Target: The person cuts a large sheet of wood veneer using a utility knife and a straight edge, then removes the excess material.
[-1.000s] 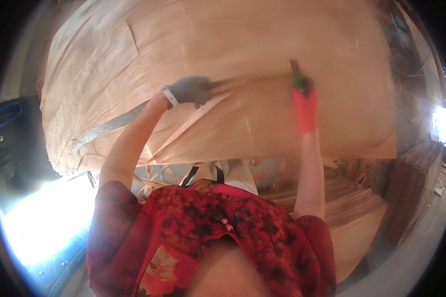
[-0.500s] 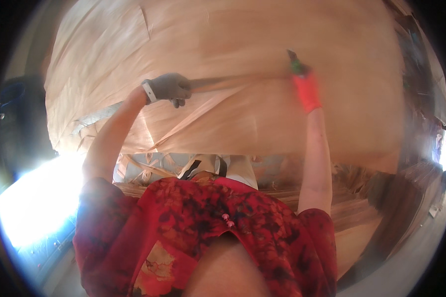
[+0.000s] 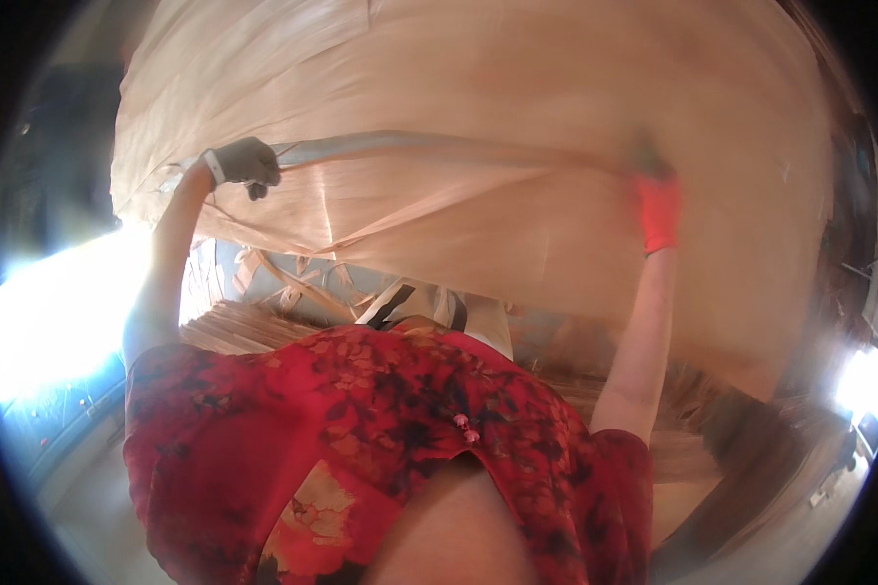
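A broad, thin tan wood veneer sheet (image 3: 517,78) spreads in front of me, creased on its left side. My left hand (image 3: 244,166), in a grey glove, is closed on the edge of the veneer at the left. A long narrow slit (image 3: 390,146), greyish inside, runs from there toward the right hand. My right hand (image 3: 658,213), in an orange-red glove, is closed round a green and dark knife (image 3: 646,156) over the sheet's right part. Motion smears the knife, and its tip cannot be made out.
Below the sheet's near edge lie torn veneer scraps (image 3: 302,283) and a stack of veneer (image 3: 234,327). Dark brown sheets (image 3: 751,468) stand at the right. Bright light comes in at the left, and a dark shape (image 3: 54,166) stands beyond the sheet's left edge.
My left hand has moved left along the veneer, and my right hand has moved right and slightly nearer with the knife. The slit between them has grown longer. The view has tilted slightly.
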Motion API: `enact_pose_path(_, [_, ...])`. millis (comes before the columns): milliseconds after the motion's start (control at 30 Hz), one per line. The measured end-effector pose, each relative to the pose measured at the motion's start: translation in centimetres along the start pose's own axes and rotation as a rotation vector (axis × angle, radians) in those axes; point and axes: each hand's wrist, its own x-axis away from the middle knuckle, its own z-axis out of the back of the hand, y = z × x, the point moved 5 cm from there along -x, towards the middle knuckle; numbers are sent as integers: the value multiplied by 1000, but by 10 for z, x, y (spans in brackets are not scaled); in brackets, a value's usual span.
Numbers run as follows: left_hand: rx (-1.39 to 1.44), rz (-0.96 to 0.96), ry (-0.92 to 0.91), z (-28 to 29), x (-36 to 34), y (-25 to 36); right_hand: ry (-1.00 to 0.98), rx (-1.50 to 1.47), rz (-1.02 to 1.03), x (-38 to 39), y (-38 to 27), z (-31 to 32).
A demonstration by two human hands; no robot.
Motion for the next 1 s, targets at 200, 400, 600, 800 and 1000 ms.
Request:
enact_pose_path(200, [400,31,-18,46,-16,-171,-109,63,-122,-1,-5,5])
enact_pose_path(400, [-451,283,603,117,13,-372,-79,12,-13,7,-25,8])
enact_pose_path(600, [-387,32,1347,58,26,-310,126,-368,-100,73,-104,40])
enact_pose_path(800, [-439,-637,1004,-147,-5,-2,174,-451,-277,144,-74,14])
enact_pose_path(1000, [-303,-718,980,-213,-29,131,126,-569,-226,144,-76,6])
